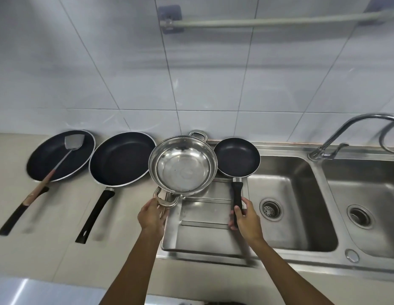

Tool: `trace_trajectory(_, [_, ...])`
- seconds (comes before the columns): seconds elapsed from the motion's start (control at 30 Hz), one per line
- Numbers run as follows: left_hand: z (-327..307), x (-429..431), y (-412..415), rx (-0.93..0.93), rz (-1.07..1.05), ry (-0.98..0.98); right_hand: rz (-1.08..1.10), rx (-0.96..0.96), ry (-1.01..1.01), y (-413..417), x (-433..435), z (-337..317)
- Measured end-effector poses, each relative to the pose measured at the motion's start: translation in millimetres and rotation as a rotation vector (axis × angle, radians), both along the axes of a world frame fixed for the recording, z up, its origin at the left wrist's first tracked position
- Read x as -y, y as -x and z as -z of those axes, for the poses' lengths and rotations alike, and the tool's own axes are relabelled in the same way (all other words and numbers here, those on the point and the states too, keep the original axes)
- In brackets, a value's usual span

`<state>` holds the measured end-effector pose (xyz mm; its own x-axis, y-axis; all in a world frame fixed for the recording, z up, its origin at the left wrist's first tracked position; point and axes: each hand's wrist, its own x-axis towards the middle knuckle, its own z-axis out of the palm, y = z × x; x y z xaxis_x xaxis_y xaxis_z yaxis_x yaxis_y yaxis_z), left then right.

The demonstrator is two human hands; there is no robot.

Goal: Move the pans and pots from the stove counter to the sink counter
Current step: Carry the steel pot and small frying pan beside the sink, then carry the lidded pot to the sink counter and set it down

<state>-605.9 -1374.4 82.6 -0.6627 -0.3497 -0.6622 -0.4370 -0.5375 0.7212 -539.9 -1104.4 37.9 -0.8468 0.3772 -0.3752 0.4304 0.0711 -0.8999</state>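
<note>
A row of cookware lines the wall. At far left lies a black frying pan [59, 157] with a metal spatula [59, 160] resting in it. Beside it sits a second large black frying pan [122, 159]. A shiny steel pot [182, 166] with two loop handles sits partly over the steel drainboard [202, 234]; my left hand [152, 216] grips its near handle. A small black frying pan [236, 156] rests on the drainboard's far right, and my right hand [245, 215] is closed around its black handle.
A double steel sink [301, 216] with two drains lies to the right, with a curved faucet [336, 137] behind it. The beige counter [48, 249] runs to the left. White wall tiles and a rail [268, 20] are behind.
</note>
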Motion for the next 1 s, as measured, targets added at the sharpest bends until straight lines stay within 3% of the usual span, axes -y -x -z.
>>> trace_trajectory(0.23, [-12, 11, -47, -0.005, 0.188, 0.014, 0.042, 0.002, -0.038, -47, 15, -17])
trace_trajectory(0.3, [-12, 12, -62, -0.001, 0.293, 0.159, 0.021, 0.013, -0.118, -63, 20, -20])
trace_trajectory(0.47, [-6, 9, -120, -0.154, 0.819, 0.869, -0.117, -0.015, -0.438, -118, 37, -26])
trace_trajectory(0.6, [5, -7, -165, -0.326, 1.087, 1.094, -0.271, -0.056, -0.695, -166, 50, -30])
trace_trajectory(0.73, [15, -38, -202, -0.534, 1.358, 1.461, -0.408, -0.090, -0.991, -214, 46, -28])
trace_trajectory(0.87, [12, -79, -226, -0.727, 1.505, 1.600, -0.397, 0.036, -1.083, -258, 14, -29])
trace_trajectory(1.0, [0, -133, -241, -0.951, 1.592, 1.615, -0.255, 0.152, -1.095, -302, -43, -42])
